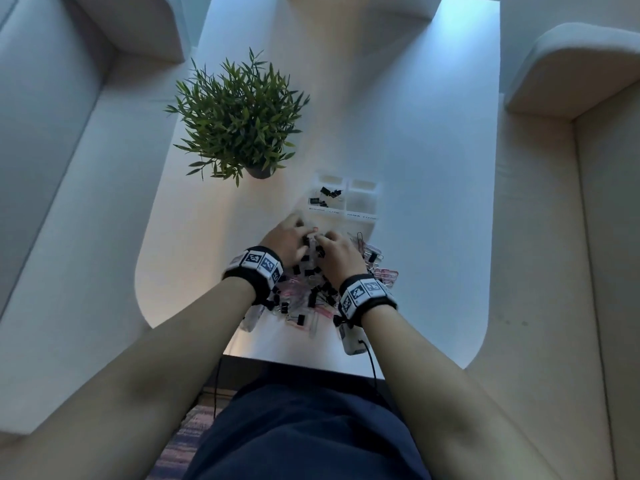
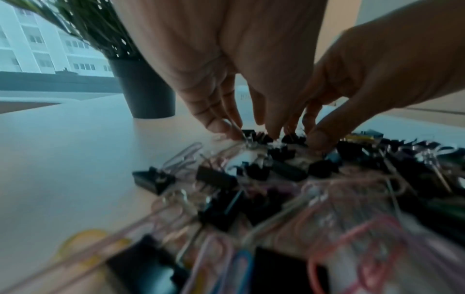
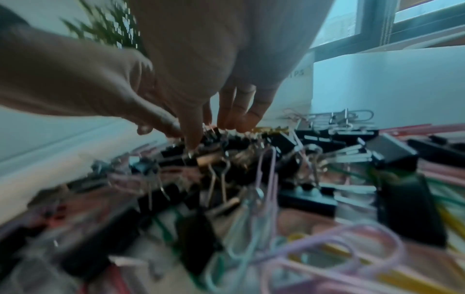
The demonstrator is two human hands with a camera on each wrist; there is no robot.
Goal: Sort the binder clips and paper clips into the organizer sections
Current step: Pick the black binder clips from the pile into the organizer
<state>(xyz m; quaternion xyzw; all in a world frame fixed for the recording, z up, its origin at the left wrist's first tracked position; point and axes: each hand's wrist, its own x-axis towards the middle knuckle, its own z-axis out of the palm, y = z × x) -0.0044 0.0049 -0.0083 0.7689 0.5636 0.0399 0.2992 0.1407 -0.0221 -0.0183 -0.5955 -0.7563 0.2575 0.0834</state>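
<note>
Mixed heap of black binder clips and pink paper clips: on white worktop, near edge. Left hand, right hand: fingers down in heap, grip cannot be told. Organizer: just beyond, left section holding binder clips. Potted plant: beyond-left.

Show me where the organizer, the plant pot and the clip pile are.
organizer (image 1: pixel 362 205): head view, bare floor of its right section.
plant pot (image 2: pixel 148 93): left wrist view, dark side wall.
clip pile (image 1: pixel 313 299): head view, middle, between the wrists.
</note>
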